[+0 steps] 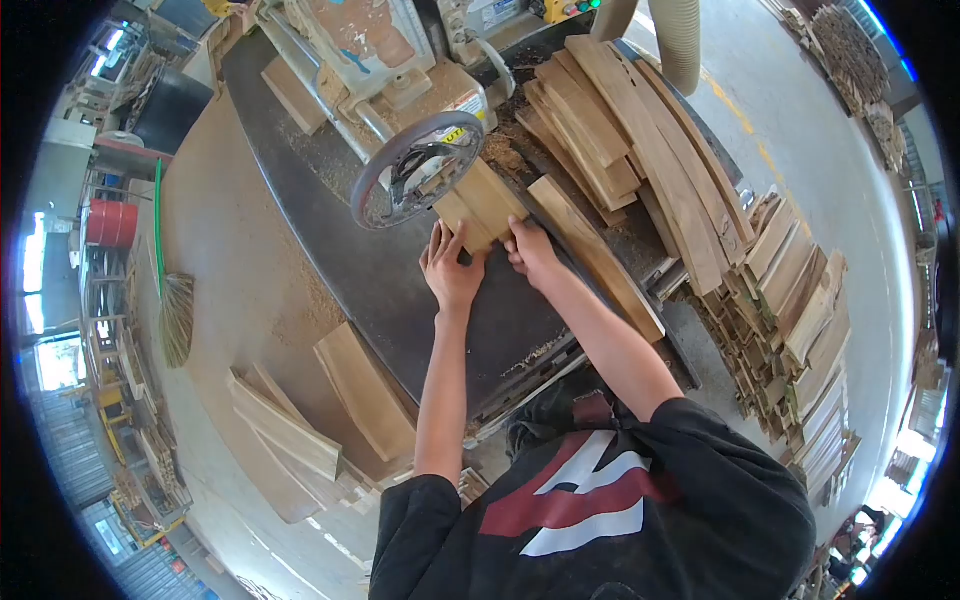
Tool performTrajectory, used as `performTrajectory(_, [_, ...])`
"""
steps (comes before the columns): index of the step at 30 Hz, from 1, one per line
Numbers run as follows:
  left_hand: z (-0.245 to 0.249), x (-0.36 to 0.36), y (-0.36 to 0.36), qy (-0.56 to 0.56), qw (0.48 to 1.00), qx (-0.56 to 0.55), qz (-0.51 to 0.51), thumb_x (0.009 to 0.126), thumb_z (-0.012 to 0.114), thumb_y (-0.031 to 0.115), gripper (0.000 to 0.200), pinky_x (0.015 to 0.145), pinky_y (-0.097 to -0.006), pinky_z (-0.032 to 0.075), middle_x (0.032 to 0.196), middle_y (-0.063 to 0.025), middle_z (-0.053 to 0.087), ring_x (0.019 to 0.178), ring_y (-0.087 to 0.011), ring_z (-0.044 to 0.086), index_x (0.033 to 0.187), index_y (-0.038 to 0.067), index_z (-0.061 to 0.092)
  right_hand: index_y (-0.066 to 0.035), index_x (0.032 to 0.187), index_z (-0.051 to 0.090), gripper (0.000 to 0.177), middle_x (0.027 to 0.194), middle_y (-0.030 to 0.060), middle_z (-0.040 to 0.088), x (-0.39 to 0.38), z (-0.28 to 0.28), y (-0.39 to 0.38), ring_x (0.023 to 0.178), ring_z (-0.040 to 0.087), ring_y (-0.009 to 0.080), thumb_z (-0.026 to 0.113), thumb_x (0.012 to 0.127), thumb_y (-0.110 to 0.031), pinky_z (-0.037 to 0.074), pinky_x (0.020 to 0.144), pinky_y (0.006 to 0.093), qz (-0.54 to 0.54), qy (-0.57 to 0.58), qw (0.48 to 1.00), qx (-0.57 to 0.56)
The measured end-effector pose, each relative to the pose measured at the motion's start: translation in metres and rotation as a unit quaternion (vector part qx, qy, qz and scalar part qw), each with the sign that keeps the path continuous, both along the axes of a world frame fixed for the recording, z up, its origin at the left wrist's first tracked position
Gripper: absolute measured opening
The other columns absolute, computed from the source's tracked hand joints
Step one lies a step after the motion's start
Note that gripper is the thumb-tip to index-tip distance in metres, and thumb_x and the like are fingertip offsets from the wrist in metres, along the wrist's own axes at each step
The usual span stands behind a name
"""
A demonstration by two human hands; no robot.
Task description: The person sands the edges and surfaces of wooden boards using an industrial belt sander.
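Both my hands press on a short wooden board (484,203) lying on the dark machine table (400,290). My left hand (450,270) rests flat against the board's near left end, fingers spread. My right hand (530,250) grips the board's near right corner. The board's far end lies under a round metal handwheel (415,170) of the machine. A long curved plank (595,255) lies just right of my right hand.
A pile of curved planks (630,140) covers the table's right side. Stacked short boards (790,310) stand on the floor at right. More boards (320,420) lie on the floor at left, with a broom (175,310) beyond. Sawdust covers the table near the machine.
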State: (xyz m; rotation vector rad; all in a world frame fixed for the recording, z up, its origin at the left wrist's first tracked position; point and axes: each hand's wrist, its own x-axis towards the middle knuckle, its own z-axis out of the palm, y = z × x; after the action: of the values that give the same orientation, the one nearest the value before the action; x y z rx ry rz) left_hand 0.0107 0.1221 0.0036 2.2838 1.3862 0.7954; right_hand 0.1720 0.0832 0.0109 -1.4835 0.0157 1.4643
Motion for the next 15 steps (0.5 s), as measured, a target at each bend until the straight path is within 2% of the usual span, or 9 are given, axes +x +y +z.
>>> performTrajectory(3, [-0.011, 0.008, 0.014, -0.041, 0.995, 0.045, 0.078, 0.075, 0.087, 0.029, 0.059, 0.107, -0.0416, 0.041, 0.130, -0.0193, 0.069, 0.132, -0.0282, 0.059, 0.128, 0.009, 0.071, -0.009, 0.084, 0.057, 0.041, 0.061, -0.0023, 0.046, -0.018, -0.003, 0.026, 0.044, 0.039, 0.0102, 0.048, 0.107, -0.042, 0.028, 0.040, 0.0289, 0.009, -0.041, 0.999, -0.001])
performTrajectory(4, [-0.008, 0.010, 0.014, -0.092, 0.991, 0.010, 0.094, 0.076, 0.086, 0.016, 0.059, 0.105, -0.0416, 0.046, 0.128, -0.0214, 0.069, 0.130, -0.0326, 0.059, 0.129, 0.000, 0.068, -0.009, 0.083, 0.057, 0.043, 0.061, -0.0020, 0.047, -0.025, -0.005, 0.035, 0.044, 0.040, 0.0109, 0.047, 0.107, -0.043, 0.028, 0.040, 0.0293, -0.009, -0.107, 0.994, 0.016])
performTrajectory(5, [0.002, 0.016, 0.015, -0.090, 0.990, 0.002, 0.109, 0.076, 0.086, 0.016, 0.059, 0.105, -0.0416, 0.046, 0.128, -0.0214, 0.069, 0.130, -0.0326, 0.059, 0.129, 0.000, 0.068, -0.009, 0.082, 0.057, 0.044, 0.061, -0.0017, 0.048, -0.028, -0.010, 0.044, 0.044, 0.042, 0.0116, 0.047, 0.107, -0.044, 0.029, 0.039, 0.0297, -0.020, -0.173, 0.984, 0.035])
performTrajectory(7, [0.015, 0.026, 0.009, -0.311, 0.910, -0.157, 0.226, 0.079, 0.082, 0.011, 0.057, 0.102, -0.0422, 0.049, 0.128, -0.0243, 0.068, 0.127, -0.0385, 0.060, 0.130, -0.005, 0.064, -0.010, 0.081, 0.058, 0.047, 0.061, -0.0013, 0.049, -0.026, -0.019, 0.058, 0.044, 0.044, 0.0126, 0.045, 0.107, -0.047, 0.030, 0.039, 0.0299, -0.011, -0.145, 0.988, 0.050])
performTrajectory(9, [0.011, 0.038, -0.018, -0.268, 0.920, -0.004, 0.288, 0.085, 0.074, 0.005, 0.042, 0.101, -0.0448, 0.048, 0.125, -0.0261, 0.067, 0.120, -0.0452, 0.060, 0.124, -0.009, 0.065, -0.010, 0.082, 0.059, 0.047, 0.060, -0.0014, 0.049, -0.021, -0.010, 0.076, 0.043, 0.043, 0.0121, 0.044, 0.107, -0.047, 0.029, 0.038, 0.0291, 0.009, -0.103, 0.995, 0.010])
performTrajectory(11, [0.034, 0.046, -0.072, -0.188, 0.962, 0.035, 0.197, 0.086, 0.067, 0.002, 0.034, 0.100, -0.0499, 0.047, 0.121, -0.0263, 0.064, 0.115, -0.0473, 0.058, 0.118, -0.009, 0.063, -0.011, 0.083, 0.060, 0.048, 0.061, -0.0019, 0.049, -0.019, -0.008, 0.090, 0.042, 0.041, 0.0097, 0.043, 0.108, -0.049, 0.026, 0.036, 0.0266, 0.045, -0.117, 0.992, 0.018])
performTrajectory(12, [0.020, 0.046, -0.097, -0.120, 0.989, 0.087, 0.031, 0.087, 0.065, 0.009, 0.033, 0.097, -0.0536, 0.045, 0.118, -0.0251, 0.063, 0.114, -0.0456, 0.058, 0.116, -0.006, 0.062, -0.011, 0.085, 0.060, 0.048, 0.061, -0.0020, 0.049, -0.017, -0.009, 0.095, 0.042, 0.040, 0.0092, 0.043, 0.107, -0.049, 0.026, 0.036, 0.0263, 0.062, -0.125, 0.990, 0.028])
performTrajectory(14, [0.010, 0.065, -0.158, -0.073, 0.988, -0.040, -0.133, 0.085, 0.065, 0.022, 0.041, 0.097, -0.0576, 0.044, 0.124, -0.0240, 0.063, 0.116, -0.0455, 0.057, 0.120, 0.001, 0.064, -0.009, 0.088, 0.061, 0.048, 0.061, -0.0023, 0.049, -0.011, -0.014, 0.103, 0.041, 0.038, 0.0079, 0.044, 0.108, -0.049, 0.025, 0.037, 0.0257, 0.090, -0.107, 0.988, 0.059])
performTrajectory(15, [0.001, 0.072, -0.175, -0.073, 0.960, -0.069, -0.263, 0.085, 0.065, 0.025, 0.047, 0.106, -0.0571, 0.039, 0.133, -0.0232, 0.060, 0.124, -0.0425, 0.054, 0.125, 0.002, 0.064, -0.008, 0.090, 0.061, 0.047, 0.060, -0.0025, 0.048, -0.006, -0.017, 0.102, 0.041, 0.037, 0.0071, 0.045, 0.108, -0.049, 0.024, 0.037, 0.0254, 0.104, -0.082, 0.988, 0.080])
